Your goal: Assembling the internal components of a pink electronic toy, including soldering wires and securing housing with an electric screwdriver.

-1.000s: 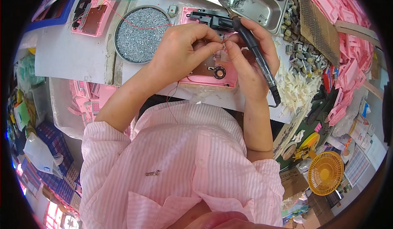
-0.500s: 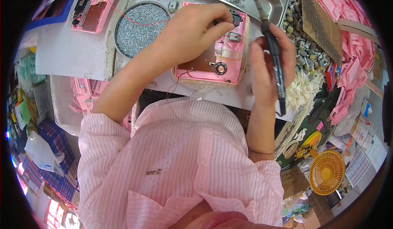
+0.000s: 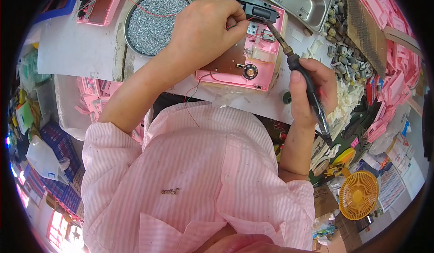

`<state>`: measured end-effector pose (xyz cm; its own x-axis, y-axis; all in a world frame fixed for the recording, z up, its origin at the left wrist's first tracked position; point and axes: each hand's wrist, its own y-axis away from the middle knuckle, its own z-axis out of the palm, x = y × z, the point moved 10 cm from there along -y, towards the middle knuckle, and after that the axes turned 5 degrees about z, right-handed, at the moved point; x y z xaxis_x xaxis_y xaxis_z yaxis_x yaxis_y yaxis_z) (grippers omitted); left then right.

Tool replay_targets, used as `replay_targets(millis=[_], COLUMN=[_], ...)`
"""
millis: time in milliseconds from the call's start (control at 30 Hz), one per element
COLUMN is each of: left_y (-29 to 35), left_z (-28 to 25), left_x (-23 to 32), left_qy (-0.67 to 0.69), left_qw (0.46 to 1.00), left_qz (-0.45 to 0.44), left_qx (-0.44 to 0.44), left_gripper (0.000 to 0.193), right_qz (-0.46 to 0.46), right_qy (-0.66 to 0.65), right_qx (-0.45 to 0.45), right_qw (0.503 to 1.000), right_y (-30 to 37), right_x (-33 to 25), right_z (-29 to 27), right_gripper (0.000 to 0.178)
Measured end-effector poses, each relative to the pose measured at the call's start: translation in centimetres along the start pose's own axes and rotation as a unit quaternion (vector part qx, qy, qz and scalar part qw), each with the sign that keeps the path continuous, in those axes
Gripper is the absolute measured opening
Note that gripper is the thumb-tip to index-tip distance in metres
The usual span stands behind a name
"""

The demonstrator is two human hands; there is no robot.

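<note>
Pinching close together, the thumb and forefinger of the left hand (image 3: 203, 31) stand over the upper middle of the pink casing (image 3: 266, 70); whether anything is caught between their tips I cannot tell. The right hand (image 3: 301, 100), to the right of the casing, has its fingers closed round the black handle of a soldering iron (image 3: 309, 82), whose metal tip slants in to the casing's black module (image 3: 262, 13); contact there is unclear.

The casing lies open on the table (image 3: 74, 54), a shallow, glossy pink shell, partly hidden by the left hand. The long black module spans its far end, a small silver motor (image 3: 268, 36) sits near its right wall, a flat brown board (image 3: 221, 62) covers its left part, and a round black part with a coppery centre (image 3: 250, 71) fills its near right portion.

Left of the casing stands a round metal bowl (image 3: 126, 38) full of small silvery screws (image 3: 156, 29); a second pink casing (image 3: 114, 6) lies farther left. Beyond its upper right is a metal tray (image 3: 312, 13), and well to its right, heaped pink parts (image 3: 398, 63).
</note>
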<state>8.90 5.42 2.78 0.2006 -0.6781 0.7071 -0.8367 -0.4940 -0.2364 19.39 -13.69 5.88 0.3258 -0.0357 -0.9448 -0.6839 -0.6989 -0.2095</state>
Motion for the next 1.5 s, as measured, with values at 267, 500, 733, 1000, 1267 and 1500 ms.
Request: replay_targets(millis=[267, 500, 733, 1000, 1267, 1500], left_y=[-0.1, -0.1, 0.0, 0.0, 0.1, 0.1], left_z=[0.0, -0.1, -0.3, -0.4, -0.3, -0.3], left_x=[-0.2, -0.1, -0.4, -0.3, -0.4, -0.3], left_qy=[-0.022, -0.024, -0.013, -0.020, -0.023, -0.038], left_qw=[1.000, 1.000, 0.999, 0.999, 0.999, 0.998], left_qz=[-0.002, -0.005, -0.010, -0.022, -0.018, -0.016], left_qx=[0.014, 0.018, 0.032, 0.039, 0.045, 0.053], left_gripper=[0.014, 0.015, 0.015, 0.015, 0.017, 0.016], right_qz=[-0.032, -0.039, -0.093, -0.064, -0.047, -0.046], right_qy=[0.057, 0.065, 0.115, 0.117, 0.142, 0.131], right_qx=[-0.007, -0.008, -0.103, -0.102, -0.126, -0.116], right_qw=[0.998, 0.997, 0.984, 0.986, 0.981, 0.983], right_y=[-0.3, -0.5, -1.2, -2.2, -2.9, -3.0], right_x=[0.3, 0.3, -1.1, -1.5, -1.6, -1.5], right_z=[0.9, 1.3, 2.4, 1.7, 3.0, 2.7], right_gripper=[0.027, 0.027, 0.025, 0.026, 0.024, 0.024])
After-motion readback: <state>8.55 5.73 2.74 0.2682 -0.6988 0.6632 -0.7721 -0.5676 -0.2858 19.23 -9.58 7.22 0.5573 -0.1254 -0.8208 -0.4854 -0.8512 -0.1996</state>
